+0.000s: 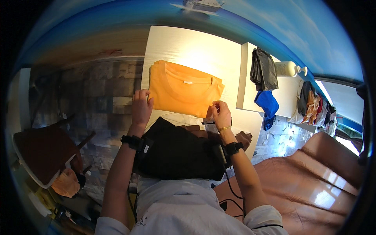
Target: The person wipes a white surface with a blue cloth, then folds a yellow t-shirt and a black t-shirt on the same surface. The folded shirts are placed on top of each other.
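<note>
An orange T-shirt [185,91] lies folded on the white table [173,41], its round neckline and small white label facing up. My left hand [142,105] is at the shirt's left edge, with thumb and forefinger apart. At the lower right corner is my right hand [221,113], its fingers bent close together; whether cloth is pinched between them cannot be made out. Nearer my body, a black folded garment [182,149] lies between my forearms. Brown cloth [243,139] and white cloth [170,118] show from beneath or beside it.
On a raised white ledge [245,73] to the right are black plastic bags [264,69], a pump bottle [286,69] and a blue cloth [266,102]. Several garments [312,102] are heaped farther right. A brown chair [44,152] stands left; a brown leather-like surface [293,179] spreads at lower right.
</note>
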Demonstrator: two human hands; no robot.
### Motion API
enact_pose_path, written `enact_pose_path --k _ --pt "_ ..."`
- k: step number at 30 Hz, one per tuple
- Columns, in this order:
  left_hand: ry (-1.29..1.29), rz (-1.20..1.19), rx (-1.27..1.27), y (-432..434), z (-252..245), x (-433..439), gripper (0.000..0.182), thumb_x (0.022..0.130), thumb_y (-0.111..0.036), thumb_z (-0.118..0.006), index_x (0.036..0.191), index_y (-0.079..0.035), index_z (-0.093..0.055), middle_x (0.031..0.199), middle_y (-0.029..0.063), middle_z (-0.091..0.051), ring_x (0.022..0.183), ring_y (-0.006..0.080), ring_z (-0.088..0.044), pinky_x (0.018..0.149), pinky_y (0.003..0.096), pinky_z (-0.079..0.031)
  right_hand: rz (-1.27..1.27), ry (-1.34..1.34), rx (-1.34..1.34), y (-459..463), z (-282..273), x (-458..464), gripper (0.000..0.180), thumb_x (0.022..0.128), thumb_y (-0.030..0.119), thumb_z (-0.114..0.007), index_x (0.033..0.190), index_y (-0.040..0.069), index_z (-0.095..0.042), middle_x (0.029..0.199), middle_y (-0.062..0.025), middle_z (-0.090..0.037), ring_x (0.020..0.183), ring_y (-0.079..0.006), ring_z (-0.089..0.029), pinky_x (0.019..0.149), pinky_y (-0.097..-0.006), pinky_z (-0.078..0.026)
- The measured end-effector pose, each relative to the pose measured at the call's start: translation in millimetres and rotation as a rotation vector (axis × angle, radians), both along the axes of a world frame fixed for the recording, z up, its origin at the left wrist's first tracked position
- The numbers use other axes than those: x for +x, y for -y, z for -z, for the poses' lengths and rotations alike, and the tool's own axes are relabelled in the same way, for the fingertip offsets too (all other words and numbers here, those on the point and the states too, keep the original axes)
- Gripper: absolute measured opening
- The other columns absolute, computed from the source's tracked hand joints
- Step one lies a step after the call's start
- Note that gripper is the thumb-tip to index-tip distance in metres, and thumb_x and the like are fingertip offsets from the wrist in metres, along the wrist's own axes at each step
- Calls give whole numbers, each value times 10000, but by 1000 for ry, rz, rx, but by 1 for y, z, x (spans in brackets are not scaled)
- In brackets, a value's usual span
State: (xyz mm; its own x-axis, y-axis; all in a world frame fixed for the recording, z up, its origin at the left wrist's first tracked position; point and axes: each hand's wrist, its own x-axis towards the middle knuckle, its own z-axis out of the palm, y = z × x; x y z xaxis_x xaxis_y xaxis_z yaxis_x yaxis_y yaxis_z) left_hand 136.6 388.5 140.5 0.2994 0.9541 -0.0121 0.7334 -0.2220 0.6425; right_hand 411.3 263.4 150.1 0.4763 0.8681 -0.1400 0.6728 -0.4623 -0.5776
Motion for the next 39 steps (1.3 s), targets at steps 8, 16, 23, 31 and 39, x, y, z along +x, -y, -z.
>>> enact_pose_path --k 8,16,23,31,39 --pt "172 331 206 -17 -27 65 179 754 -34 -637 928 -57 -603 942 66 -532 913 253 -524 801 353 -443 164 45 183 -31 7 39 239 803 114 -600 1029 37 -595 991 -157 -550 762 -284 -587 694 -348 -490" --pt "11 362 186 -32 -13 98 218 796 -127 -626 1006 -82 -591 1038 69 -533 1018 265 -485 860 375 -384 -103 130 219 -67 13 56 175 772 154 -643 906 44 -662 875 -121 -578 763 -244 -555 742 -342 -472" --pt "-48 32 210 -79 -3 62 366 844 -223 -597 1186 -112 -527 1210 73 -501 1141 288 -427 967 409 -321 49 -304 106 -78 20 65 167 760 185 -662 853 46 -669 791 -90 -627 776 -240 -552 737 -340 -462" --pt "-43 294 -91 -101 -3 36 247 859 -171 -583 1068 -43 -551 1158 112 -537 1117 285 -461 954 346 -374 -177 131 10 -73 13 59 220 751 229 -672 882 54 -648 792 -94 -619 852 -276 -556 735 -380 -455" --pt "266 331 -169 -113 -19 61 190 880 -173 -557 980 -26 -491 934 124 -618 884 298 -595 780 346 -458 -37 -182 318 -75 5 50 197 839 211 -602 911 29 -585 623 -136 -574 541 -280 -555 530 -346 -443"
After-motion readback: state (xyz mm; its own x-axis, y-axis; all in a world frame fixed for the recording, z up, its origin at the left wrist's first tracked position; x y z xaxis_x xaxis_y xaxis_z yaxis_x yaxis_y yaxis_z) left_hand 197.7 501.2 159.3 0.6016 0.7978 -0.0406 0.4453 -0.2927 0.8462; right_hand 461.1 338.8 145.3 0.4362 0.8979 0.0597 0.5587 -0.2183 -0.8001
